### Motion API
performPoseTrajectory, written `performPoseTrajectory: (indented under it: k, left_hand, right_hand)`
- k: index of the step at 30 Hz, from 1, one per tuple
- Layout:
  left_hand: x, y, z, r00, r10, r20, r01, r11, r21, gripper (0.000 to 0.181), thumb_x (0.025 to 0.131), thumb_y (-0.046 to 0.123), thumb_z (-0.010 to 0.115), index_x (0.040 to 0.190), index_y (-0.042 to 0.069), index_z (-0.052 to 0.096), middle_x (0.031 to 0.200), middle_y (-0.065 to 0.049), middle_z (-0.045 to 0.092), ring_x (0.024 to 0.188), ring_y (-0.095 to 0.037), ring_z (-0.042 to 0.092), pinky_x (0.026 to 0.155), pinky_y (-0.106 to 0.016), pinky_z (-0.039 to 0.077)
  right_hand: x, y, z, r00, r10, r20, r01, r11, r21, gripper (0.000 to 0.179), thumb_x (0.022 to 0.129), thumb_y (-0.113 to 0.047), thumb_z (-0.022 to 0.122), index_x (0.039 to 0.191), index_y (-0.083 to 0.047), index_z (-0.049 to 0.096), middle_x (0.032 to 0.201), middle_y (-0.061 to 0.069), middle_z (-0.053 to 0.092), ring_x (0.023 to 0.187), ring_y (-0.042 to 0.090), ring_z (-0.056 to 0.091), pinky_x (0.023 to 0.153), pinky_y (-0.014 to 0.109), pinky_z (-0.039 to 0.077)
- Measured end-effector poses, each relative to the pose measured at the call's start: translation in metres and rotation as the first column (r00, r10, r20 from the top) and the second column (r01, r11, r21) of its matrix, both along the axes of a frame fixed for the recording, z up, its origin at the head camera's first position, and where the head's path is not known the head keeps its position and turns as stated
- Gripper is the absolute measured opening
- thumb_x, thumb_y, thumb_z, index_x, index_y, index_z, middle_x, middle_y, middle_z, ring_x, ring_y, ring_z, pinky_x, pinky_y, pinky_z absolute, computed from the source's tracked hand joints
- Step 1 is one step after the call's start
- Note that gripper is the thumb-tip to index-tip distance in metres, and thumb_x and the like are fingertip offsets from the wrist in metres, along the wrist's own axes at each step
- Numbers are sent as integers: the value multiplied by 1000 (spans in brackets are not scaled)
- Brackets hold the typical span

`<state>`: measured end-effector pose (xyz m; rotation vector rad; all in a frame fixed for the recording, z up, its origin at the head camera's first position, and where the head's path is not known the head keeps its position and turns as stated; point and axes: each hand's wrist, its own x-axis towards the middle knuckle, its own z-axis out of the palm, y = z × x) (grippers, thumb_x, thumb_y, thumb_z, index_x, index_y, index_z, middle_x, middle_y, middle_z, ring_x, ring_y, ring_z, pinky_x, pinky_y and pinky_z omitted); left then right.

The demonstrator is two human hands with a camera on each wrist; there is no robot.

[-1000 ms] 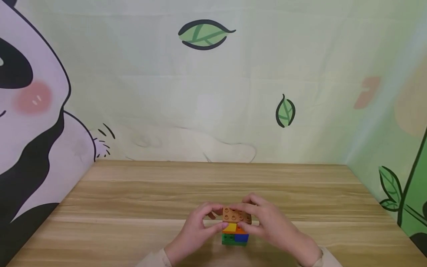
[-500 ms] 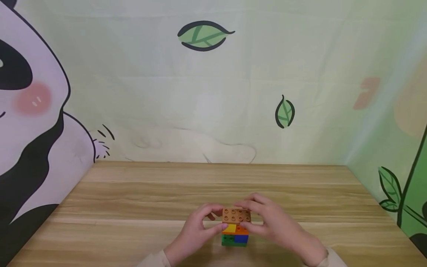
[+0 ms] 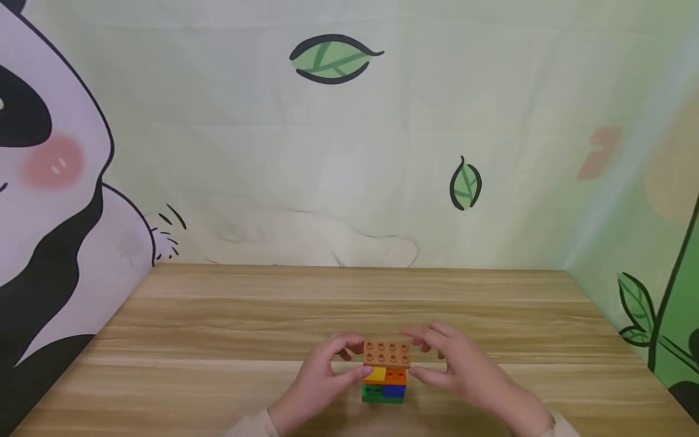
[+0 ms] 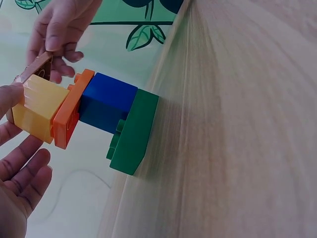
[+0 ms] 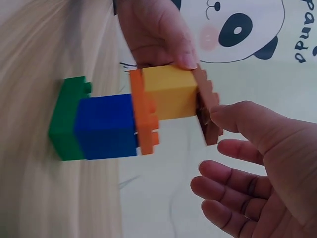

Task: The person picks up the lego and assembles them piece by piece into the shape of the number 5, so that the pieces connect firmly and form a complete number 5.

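Observation:
A stack of toy building bricks stands upright on the table. Its lowest piece is a green brick (image 5: pixel 64 124), which carries a blue brick (image 5: pixel 105 128) on one end. Above these comes a thin orange brick (image 4: pixel 73 110), then a yellow brick (image 4: pixel 38 101). A thin brown brick (image 3: pixel 386 352) tops the stack and overhangs the yellow one. My left hand (image 3: pixel 319 373) grips the upper stack, thumb on the yellow brick beside the brown one's edge, fingers behind. Beside the stack's right side, my right hand (image 3: pixel 469 370) holds nothing, its thumb tip close to the brown brick; contact cannot be told.
The wooden table (image 3: pixel 218 315) reaches back to a pale fabric backdrop (image 3: pixel 246 152) with printed leaves. A printed panda (image 3: pixel 54 230) covers the left side, and green plant prints line the right side.
My right hand has drawn back to the right, off the brown brick's top and front, baring its studs. My left hand and the stack have hardly moved.

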<state>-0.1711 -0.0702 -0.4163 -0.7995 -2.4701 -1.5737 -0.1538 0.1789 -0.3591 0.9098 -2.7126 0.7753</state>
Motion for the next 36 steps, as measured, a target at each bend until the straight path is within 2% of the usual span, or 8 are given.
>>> performPoseTrajectory:
  k: [8,13,20,29,36]
  left_hand:
    - [0,1,0,999,12,34,-11,1000,-11,34,84,28,74,115,17,64,105,5,66,93,-12,57,84,-24,49]
    - [-1,0,-1,999,13,40,-12,1000,-11,35,84,28,74,115,16,64,106,5,66,94,-12,57,84,-24,49]
    - [0,0,0,1000,9,22,-9,1000,-2,33,85,30,72,114,16,65,106,2,67,94,-15,58,84,-25,49]
    - [0,1,0,1000,11,23,-11,1000,-6,35,85,28,73,116,16,64,107,3,67,96,-12,58,85,-25,50]
    - [1,1,2,999,24,41,-23,1000,-12,38,85,29,73,117,12,63,109,0,67,96,-19,59,85,-26,50]
  right_hand:
    - [3,5,-16,996,-27,81,30,999,-31,45,84,-23,73,126,-15,60,103,-2,63,86,10,57,64,19,51]
    - [4,4,-29,998,-19,68,24,998,-61,44,83,-25,74,124,-12,61,102,-2,63,85,6,56,65,20,50]
    - [1,-1,-46,980,4,200,22,991,-130,38,85,-35,72,117,-18,62,102,-5,65,83,3,56,62,19,48]
    - [0,-7,-49,964,-22,265,57,990,-126,32,86,-29,71,113,-15,62,100,-1,71,76,-4,56,58,17,47]
    - [-1,-8,-48,952,-33,304,79,987,-141,33,86,-30,71,113,-13,62,99,0,70,74,-4,54,57,18,47]
